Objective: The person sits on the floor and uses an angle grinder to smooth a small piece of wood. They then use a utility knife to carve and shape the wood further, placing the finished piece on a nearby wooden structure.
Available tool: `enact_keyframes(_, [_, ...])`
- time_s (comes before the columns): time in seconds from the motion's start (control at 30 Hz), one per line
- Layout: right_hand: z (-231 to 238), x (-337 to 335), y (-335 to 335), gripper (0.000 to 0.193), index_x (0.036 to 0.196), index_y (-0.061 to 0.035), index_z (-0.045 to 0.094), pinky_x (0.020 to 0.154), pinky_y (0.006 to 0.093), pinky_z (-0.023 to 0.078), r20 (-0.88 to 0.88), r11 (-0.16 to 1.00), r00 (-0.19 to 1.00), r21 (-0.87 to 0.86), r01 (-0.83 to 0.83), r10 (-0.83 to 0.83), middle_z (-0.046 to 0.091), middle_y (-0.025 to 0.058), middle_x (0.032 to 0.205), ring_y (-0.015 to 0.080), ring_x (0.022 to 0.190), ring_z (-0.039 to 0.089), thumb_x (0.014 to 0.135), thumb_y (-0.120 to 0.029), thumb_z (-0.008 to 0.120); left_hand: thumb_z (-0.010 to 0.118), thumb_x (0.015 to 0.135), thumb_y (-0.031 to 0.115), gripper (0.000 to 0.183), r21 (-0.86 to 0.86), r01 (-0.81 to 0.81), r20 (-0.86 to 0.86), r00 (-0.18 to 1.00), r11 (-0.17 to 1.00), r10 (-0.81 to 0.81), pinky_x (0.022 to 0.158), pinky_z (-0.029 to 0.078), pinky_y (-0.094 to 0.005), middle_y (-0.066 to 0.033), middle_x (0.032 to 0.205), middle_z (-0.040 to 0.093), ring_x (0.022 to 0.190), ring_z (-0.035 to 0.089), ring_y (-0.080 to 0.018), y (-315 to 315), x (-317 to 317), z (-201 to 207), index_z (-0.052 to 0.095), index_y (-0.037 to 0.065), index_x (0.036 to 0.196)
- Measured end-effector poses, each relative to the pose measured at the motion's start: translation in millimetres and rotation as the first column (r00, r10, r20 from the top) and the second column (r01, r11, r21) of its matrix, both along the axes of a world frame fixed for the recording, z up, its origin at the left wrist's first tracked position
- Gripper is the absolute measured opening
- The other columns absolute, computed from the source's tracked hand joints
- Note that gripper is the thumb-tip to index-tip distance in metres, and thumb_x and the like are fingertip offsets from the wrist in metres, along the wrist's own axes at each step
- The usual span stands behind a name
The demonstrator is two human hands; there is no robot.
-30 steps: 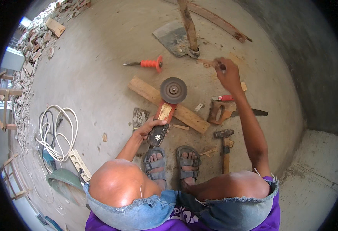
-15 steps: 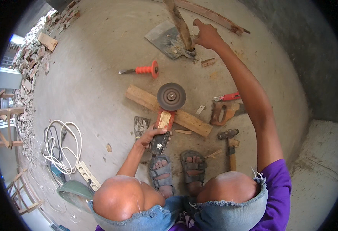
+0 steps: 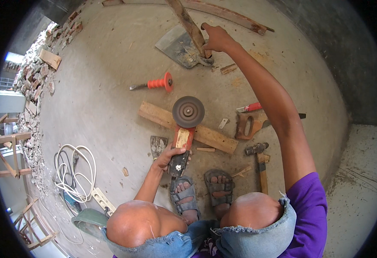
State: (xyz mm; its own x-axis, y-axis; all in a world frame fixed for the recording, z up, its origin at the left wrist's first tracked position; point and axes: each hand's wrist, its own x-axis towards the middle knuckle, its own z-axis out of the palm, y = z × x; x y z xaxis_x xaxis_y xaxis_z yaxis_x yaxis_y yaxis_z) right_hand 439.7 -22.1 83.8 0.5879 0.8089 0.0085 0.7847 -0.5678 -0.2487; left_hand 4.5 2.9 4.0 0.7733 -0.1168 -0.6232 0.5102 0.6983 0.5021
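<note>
My left hand is wrapped round the dark rear body of an angle grinder. Its round disc points away from me, above a wooden beam on the floor. At the far side my right hand is stretched out with fingers apart, beside the wooden handle of a hoe. The lower fingers come right up to the handle; whether they touch it I cannot tell. The hoe's wide metal blade lies on the concrete.
Around me lie a chisel with an orange grip, a scraper, a hand saw, a red cutter and a hammer. A power strip and coiled white cable are at left. Rubble lines the far left.
My right hand has moved left, closer to the hoe handle. The left hand keeps its hold on the grinder. The whole view has shifted slightly.
</note>
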Motion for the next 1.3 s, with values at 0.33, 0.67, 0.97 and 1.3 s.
enact_keyframes(0.33, [-13, 8, -4, 0.068, 0.131, -0.0058, 0.052, 0.079, 0.045, 0.056, -0.039, 0.999, 0.999, 0.047, -0.018, 0.02, 0.071, 0.0189, 0.096, 0.0338, 0.091, 0.07, 0.074, -0.024, 0.084, 0.075, 0.082, 0.024, 0.054, -0.002, -0.001, 0.002, 1.0, 1.0, 0.002, 0.068, 0.063, -0.0334, -0.0141, 0.099, 0.067, 0.079, 0.071, -0.0202, 1, 0, 2, 0.051, -0.002, 0.122])
enact_keyframes(0.67, [-11, 13, -6, 0.065, 0.127, -0.0057, 0.056, 0.082, 0.0436, 0.054, -0.092, 0.998, 0.996, 0.067, -0.008, 0.014, 0.071, 0.0177, 0.097, 0.0332, 0.094, 0.068, 0.072, -0.027, 0.085, 0.075, 0.081, 0.024, 0.053, -0.026, 0.003, -0.021, 1.0, 1.0, -0.004, 0.067, 0.063, -0.0346, -0.0137, 0.099, 0.067, 0.08, 0.071, -0.0213, 2, -2, -5, 0.051, -0.002, 0.121])
enact_keyframes(0.97, [-14, 13, -12, 0.065, 0.126, -0.0041, 0.058, 0.077, 0.0433, 0.053, -0.085, 0.994, 0.996, 0.108, -0.005, 0.014, 0.072, 0.0173, 0.091, 0.032, 0.089, 0.07, 0.072, -0.027, 0.085, 0.075, 0.081, 0.023, 0.055, -0.006, 0.004, -0.013, 1.0, 1.0, -0.004, 0.067, 0.062, -0.034, -0.0143, 0.099, 0.066, 0.08, 0.071, -0.0214, 2, -1, -3, 0.05, -0.002, 0.123])
enact_keyframes(1.3, [-13, 7, -13, 0.063, 0.131, -0.0047, 0.056, 0.08, 0.0449, 0.054, -0.078, 0.996, 0.997, 0.087, -0.002, 0.009, 0.071, 0.0177, 0.098, 0.0322, 0.093, 0.069, 0.078, -0.027, 0.081, 0.076, 0.081, 0.022, 0.057, -0.021, -0.001, -0.029, 1.0, 1.0, 0.0, 0.067, 0.063, -0.0346, -0.0144, 0.098, 0.066, 0.08, 0.071, -0.0214, 2, -2, -4, 0.049, -0.002, 0.124])
